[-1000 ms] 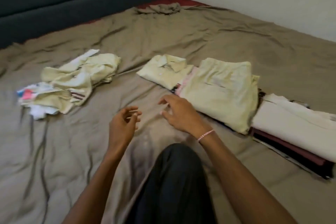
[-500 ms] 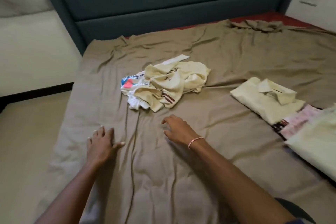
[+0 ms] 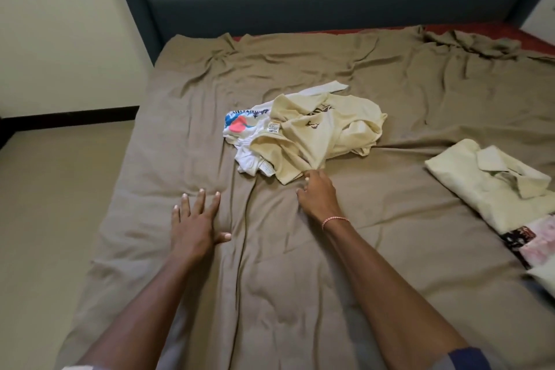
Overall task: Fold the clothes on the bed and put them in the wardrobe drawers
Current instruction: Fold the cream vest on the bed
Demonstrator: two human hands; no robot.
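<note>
Left grip (image 3: 195, 228) lies flat and released on the bed (image 3: 300, 294). Right grip (image 3: 318, 198) touches the hem of the crumpled shirt (image 3: 324, 129) mid-bed; whether it pinches, I cannot tell. Best pinch one layer only, then drag it clear to spread.

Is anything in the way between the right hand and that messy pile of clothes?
No, nothing visible. The right hand is at the near edge of the pile, only sheet beneath it. The left hand lies flat on the sheet, off to the side.
</note>
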